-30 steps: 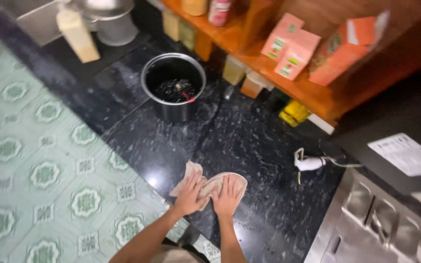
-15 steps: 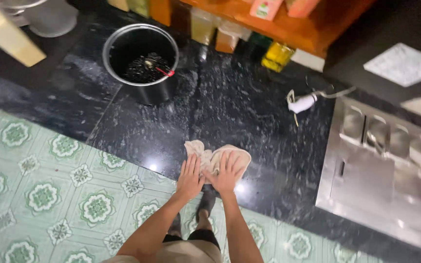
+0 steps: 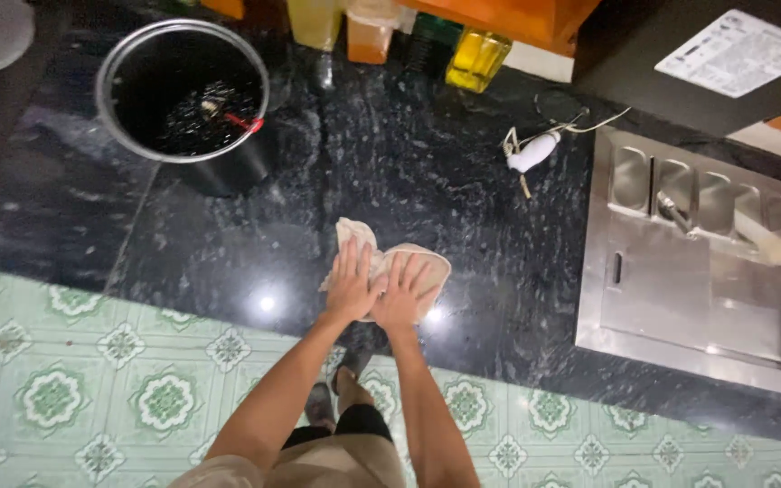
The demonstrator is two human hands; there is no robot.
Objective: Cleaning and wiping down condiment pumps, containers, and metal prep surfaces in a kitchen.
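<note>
Cloth, pale and crumpled, lies flat on the black stone floor close to its edge with the green patterned tiles, pinned under both palms. The left hand covers its left half with fingers straight and spread, pointing to twelve o'clock; the right hand sits just beside it, touching or nearly so, fingers likewise splayed and flat. Neither hand grips anything: both press down open on the fabric, and a corner of the cloth pokes out beyond the left fingertips at about eleven o'clock.

By the look of it, the step in hand is wiping the dark floor with weight over straight arms. A next stroke would call for even downward pressure and a slide across the glossy stone while the hands stay together, so the rag does not bunch or slip out.

Farther off, at about ten o'clock from the hands, stands a black bucket with a metal rim and dark contents. At about one o'clock lies a small white plug with a cord. At three o'clock sits a steel hatch set into the floor. Farthest, at twelve o'clock, yellow bottles stand under an orange shelf.
</note>
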